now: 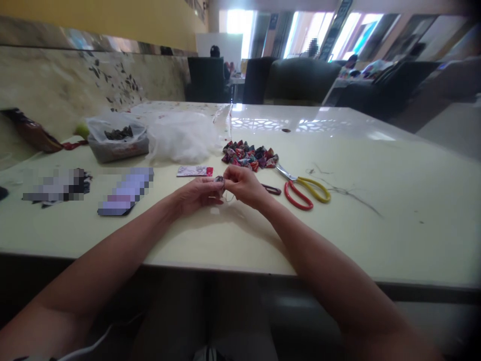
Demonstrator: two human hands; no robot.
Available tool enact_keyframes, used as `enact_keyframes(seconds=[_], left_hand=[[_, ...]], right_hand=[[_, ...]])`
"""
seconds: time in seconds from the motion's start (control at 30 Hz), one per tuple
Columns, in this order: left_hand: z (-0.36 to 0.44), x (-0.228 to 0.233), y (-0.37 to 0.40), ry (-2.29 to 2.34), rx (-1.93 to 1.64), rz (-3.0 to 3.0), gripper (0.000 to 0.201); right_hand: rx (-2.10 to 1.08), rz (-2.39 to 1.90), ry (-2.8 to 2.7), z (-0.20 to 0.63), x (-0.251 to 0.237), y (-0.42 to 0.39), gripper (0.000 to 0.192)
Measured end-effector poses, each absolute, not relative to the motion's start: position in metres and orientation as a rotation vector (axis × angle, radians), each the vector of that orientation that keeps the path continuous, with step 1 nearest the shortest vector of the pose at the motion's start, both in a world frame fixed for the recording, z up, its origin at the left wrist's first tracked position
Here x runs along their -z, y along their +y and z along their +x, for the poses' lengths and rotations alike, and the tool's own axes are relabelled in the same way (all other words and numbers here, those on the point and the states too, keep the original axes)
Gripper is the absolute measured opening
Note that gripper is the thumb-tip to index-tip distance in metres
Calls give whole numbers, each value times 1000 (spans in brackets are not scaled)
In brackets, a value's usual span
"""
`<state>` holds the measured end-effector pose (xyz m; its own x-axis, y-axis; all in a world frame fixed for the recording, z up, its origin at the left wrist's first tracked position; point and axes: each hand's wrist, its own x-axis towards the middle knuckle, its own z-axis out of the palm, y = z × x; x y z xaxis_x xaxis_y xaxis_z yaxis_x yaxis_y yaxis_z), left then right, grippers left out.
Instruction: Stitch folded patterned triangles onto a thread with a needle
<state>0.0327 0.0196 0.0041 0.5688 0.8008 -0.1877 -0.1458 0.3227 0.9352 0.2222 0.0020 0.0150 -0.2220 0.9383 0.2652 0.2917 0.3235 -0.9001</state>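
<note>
My left hand [201,193] pinches a small piece of dark patterned fabric [219,179] between thumb and fingers. Right against it, my right hand [244,186] is closed in a pinch at the fabric's edge; whatever its fingertips hold is too small to make out. A thin thread [228,197] loops below the fingers. Just beyond the hands lies a pile of folded patterned fabric pieces [250,155]. Scissors [306,190] with one red and one yellow handle lie right of my right hand, and a small dark brown tool [271,189] is partly hidden behind it.
A flat patterned strip [194,171] lies behind my left hand. Further left are a phone [126,191], a bag-lined container [118,143] and white stuffing [184,135] in clear plastic. Loose threads [349,193] lie at right. Chairs [304,82] and people are beyond the table [376,240].
</note>
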Motion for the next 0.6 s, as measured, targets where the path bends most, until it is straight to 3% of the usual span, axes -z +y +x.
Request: enact_keyframes(seconds=[0.2, 0.43, 0.6], left_hand=[[33, -5, 22, 740, -791, 1009, 15], [34, -7, 20, 759, -755, 1065, 20], [36, -3, 21, 749, -846, 1071, 22]], right_hand=[[-932, -1082, -1714, 223, -13, 3, 11], [-867, -1083, -1719, 220, -15, 2, 16], [-1027, -1094, -1661, 219, -11, 3, 12]])
